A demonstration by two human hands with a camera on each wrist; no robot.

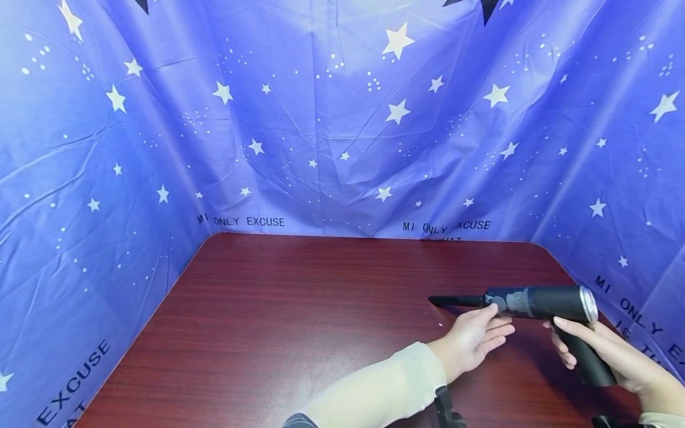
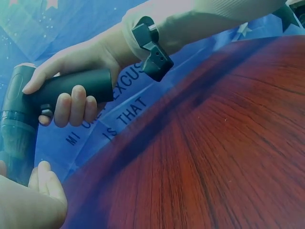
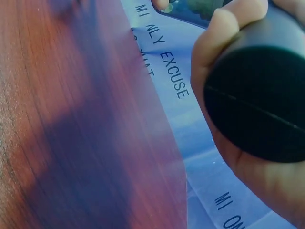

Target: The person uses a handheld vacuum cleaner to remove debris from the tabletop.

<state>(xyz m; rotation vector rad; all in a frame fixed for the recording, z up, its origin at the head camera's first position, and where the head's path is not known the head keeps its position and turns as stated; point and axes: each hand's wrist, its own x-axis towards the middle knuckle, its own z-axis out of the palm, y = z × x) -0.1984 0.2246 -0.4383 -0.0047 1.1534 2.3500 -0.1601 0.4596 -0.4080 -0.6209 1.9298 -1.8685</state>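
Observation:
A black handheld vacuum cleaner [image 1: 559, 302] with a see-through dust cup and a long narrow nozzle is held level above the right side of the table, nozzle to the left. My right hand [image 1: 605, 348] grips its handle, fingers curled round it; the left wrist view shows this grip [image 2: 90, 67] from the side. My left hand [image 1: 473, 339] is under the dust cup, palm turned up and fingers extended, its thumb at the cup's side. In the right wrist view the round end of the handle [image 3: 257, 105] hides much of the right hand.
The dark red wood-grain table [image 1: 299, 303] spreads out to the left. A small white speck [image 1: 440, 324] lies on it below the nozzle. Blue star-printed cloth [image 1: 321, 119] hangs round the back and both sides, close to the vacuum's rear end.

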